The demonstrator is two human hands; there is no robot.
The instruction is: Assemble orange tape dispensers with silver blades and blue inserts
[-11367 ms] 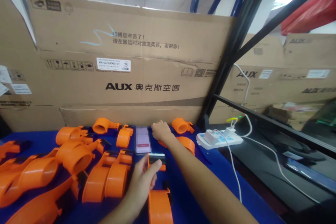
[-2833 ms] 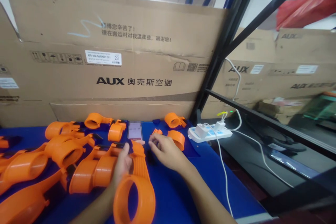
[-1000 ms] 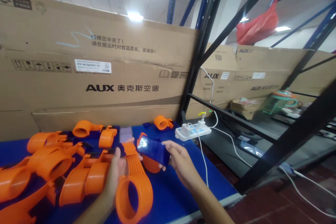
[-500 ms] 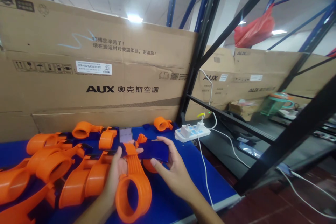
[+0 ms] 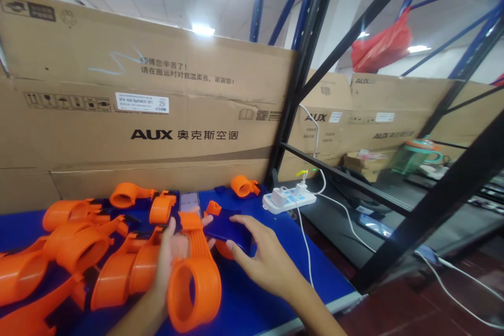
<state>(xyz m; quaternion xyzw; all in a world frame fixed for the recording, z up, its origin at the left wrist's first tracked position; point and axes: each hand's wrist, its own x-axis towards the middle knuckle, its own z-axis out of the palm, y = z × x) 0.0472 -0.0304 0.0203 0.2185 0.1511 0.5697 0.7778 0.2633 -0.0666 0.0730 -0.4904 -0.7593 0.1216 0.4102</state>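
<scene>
My left hand [image 5: 174,247] is closed around the ribbed arm of an orange tape dispenser [image 5: 195,289], whose wide ring hangs toward me. Some of its fingertips show behind the arm. My right hand [image 5: 260,254] has its thumb and fingers curled about the right edge of a dark blue flat piece [image 5: 226,228]. That piece lies beside the dispenser's upper end and is tilted. Behind it, another orange part [image 5: 212,208] is partly hidden. To the left, several more orange tape dispensers [image 5: 84,247] with dark ends lie in a group.
A phone [image 5: 189,201] lies on the blue tabletop [image 5: 283,241]. One orange dispenser [image 5: 243,186] is at the back. A white power strip [image 5: 289,198] with cords sits by the black rack post [image 5: 289,100]. Cardboard [image 5: 197,152] walls the back edge.
The dispenser in my left hand has shifted slightly left and turned. In my right hand the dark blue piece has tilted, and that hand has moved a little lower.
</scene>
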